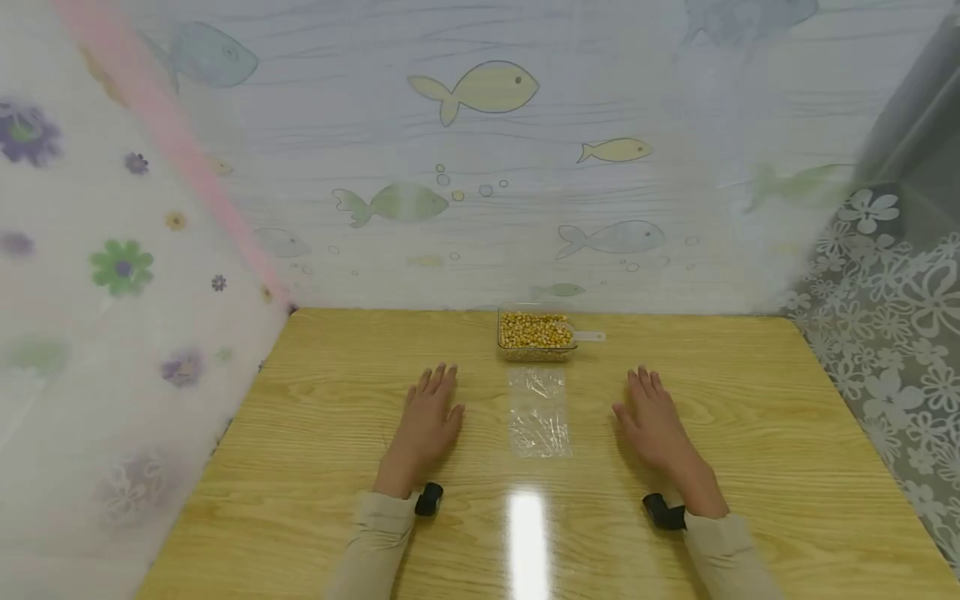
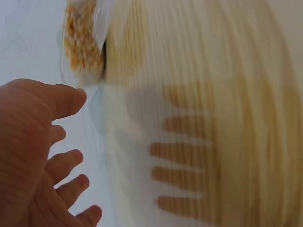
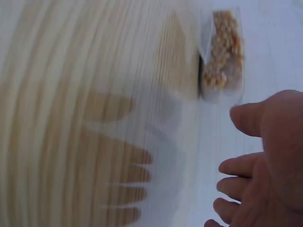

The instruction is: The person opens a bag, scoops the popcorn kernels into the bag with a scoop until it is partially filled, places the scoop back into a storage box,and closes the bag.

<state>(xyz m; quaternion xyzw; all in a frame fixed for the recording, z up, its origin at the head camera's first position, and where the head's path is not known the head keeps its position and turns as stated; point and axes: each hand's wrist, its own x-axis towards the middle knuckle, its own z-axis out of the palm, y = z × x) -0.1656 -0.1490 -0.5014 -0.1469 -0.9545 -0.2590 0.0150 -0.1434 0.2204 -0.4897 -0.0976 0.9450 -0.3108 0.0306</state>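
A clear rectangular container (image 1: pixel 536 354) full of yellow corn kernels (image 1: pixel 531 331) stands near the table's back edge. A scoop (image 1: pixel 589 336) lies in the kernels, its pale handle sticking out to the right. In front of the container a clear plastic bag (image 1: pixel 540 414) lies flat. My left hand (image 1: pixel 429 425) is held to the left of the bag with fingers extended, palm down and holding nothing. On the other side, my right hand (image 1: pixel 656 423) is likewise palm down with straight fingers and holds nothing. Both wrist views show the kernels beyond the thumb.
The wooden table (image 1: pixel 315 433) ends at the back against a fish-patterned curtain (image 1: pixel 480 167). Flower-printed fabric (image 1: pixel 120 350) hangs on the left, and a grey floral curtain (image 1: pixel 900 275) on the right. A light reflection shows on the tabletop between the forearms.
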